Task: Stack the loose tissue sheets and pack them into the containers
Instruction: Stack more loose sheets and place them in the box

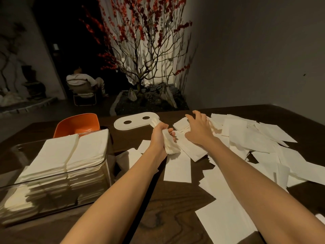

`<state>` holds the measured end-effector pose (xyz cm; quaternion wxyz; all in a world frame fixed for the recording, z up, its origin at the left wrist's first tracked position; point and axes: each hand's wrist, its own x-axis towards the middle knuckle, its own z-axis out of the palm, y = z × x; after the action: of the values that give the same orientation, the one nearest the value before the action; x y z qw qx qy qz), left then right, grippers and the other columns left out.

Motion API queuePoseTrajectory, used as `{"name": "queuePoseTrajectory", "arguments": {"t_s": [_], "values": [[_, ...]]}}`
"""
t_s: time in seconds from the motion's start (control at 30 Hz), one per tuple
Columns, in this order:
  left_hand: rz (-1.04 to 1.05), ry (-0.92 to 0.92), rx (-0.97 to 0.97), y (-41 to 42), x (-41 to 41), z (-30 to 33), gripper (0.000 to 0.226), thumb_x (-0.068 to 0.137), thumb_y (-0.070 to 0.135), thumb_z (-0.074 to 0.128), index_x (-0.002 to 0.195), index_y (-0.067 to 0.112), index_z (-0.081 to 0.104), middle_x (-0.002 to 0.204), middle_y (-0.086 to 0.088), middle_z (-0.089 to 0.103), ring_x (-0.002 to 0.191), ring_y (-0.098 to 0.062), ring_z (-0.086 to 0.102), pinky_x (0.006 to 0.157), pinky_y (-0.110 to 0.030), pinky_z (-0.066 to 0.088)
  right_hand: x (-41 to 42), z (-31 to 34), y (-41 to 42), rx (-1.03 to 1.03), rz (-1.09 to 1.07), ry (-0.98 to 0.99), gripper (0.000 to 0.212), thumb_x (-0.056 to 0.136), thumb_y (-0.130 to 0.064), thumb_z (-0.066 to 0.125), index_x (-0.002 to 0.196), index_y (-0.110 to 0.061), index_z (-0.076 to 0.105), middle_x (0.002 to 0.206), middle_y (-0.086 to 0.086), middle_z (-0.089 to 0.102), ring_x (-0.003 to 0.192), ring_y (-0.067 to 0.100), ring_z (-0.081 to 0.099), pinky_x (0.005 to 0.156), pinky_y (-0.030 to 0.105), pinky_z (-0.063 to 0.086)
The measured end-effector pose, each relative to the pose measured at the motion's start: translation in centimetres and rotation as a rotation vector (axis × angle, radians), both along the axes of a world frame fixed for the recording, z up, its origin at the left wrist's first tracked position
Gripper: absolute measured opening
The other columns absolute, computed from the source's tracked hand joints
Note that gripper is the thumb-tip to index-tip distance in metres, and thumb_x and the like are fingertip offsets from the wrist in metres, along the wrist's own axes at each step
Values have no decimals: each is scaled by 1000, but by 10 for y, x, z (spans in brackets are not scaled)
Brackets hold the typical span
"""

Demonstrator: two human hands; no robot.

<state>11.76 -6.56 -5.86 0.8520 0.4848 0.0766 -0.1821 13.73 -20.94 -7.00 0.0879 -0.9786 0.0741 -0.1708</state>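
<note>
table (168, 221): dark wood, basically the whole workspace, so everything can be spread out flat within arm's reach.

loose sheets (249, 138): big messy scatter over the right half and down toward the near edge. Looks like the "to do" heap, kept on the right-hand side for easy grabbing.

clear box (98, 166): sits on the left, well apart from the mess. Already packed nearly to the rim with two neat side-by-side stacks, so I'd guess it's close to done.

lid (133, 123): white oval with two holes, lying flat at the far edge behind the hands, parked out of the way while the box gets filled, I reckon.

right hand (198, 127): fingers spread and a bit bent, palm down on the pile, nothing gripped. Seems to be raking in the next sheets.

left hand (159, 138): fingers wrapped round a bundle (168, 143) of gathered sheets, held upright just beside the pile, probably so new sheets can be added.
</note>
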Motion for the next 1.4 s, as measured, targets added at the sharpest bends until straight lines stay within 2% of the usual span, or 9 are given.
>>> {"name": "queuePoseTrajectory", "arguments": {"t_s": [0.07,0.2,0.6,0.87,1.03,1.13,1.2,1.3,1.4], "values": [[-7,1,-11,1,3,-2,6,86,16,51,89,12,53,76,-6,53,62,-12,50,56,-25,42,4,3,-2,27,27,125,77,91,-30,60,153,-21,15,161,9,5,147,31,5,117,44,14],[-38,-25,-18,0,3,-2,6,88,15,50,90,11,55,73,-6,53,62,-13,49,59,-25,41,10,5,-7,185,84,258,68,92,-34,57,151,-19,26,156,11,25,141,31,29,111,42,31],[-17,-78,17,3,4,-5,7,88,14,50,91,12,55,73,-6,53,62,-12,48,59,-26,42,2,0,6,410,-5,-92,25,93,-19,59,118,-18,64,113,4,66,99,19,59,82,28,49],[12,-81,-76,9,0,-1,6,89,12,47,86,11,52,69,-5,48,58,-12,44,52,-25,39,-17,25,8,746,104,-208,12,95,-17,55,99,-25,62,101,-2,63,94,15,57,86,37,53],[-1,-89,-106,11,-1,-2,5,87,15,47,86,12,51,67,-2,47,54,-11,43,53,-25,37,-37,41,11,896,212,-90,23,99,-8,46,114,-17,61,116,3,58,103,14,52,73,19,44],[-6,-95,-107,11,-9,0,6,87,15,48,84,13,52,64,-2,47,52,-11,44,51,-25,38,-51,51,9,908,262,54,33,100,-15,48,133,-12,54,126,1,57,110,15,51,91,26,39],[2,-106,-104,13,-15,1,7,87,16,48,90,11,53,65,-2,49,53,-12,45,52,-25,40,-59,55,8,958,232,131,35,100,-23,49,133,-11,54,123,2,59,109,16,54,98,31,40],[20,-121,-78,18,-23,2,14,84,20,52,95,11,54,81,-9,52,68,-20,50,64,-34,41,-75,60,4,1150,171,192,32,96,-27,55,124,-10,56,110,9,66,102,26,62,91,39,49],[70,-113,-41,22,-31,9,11,86,20,53,89,10,56,73,-6,52,64,-17,50,62,-32,42,-89,62,1,1240,144,185,21,96,-26,55,114,-15,57,107,10,65,100,28,64,86,41,51]]}}
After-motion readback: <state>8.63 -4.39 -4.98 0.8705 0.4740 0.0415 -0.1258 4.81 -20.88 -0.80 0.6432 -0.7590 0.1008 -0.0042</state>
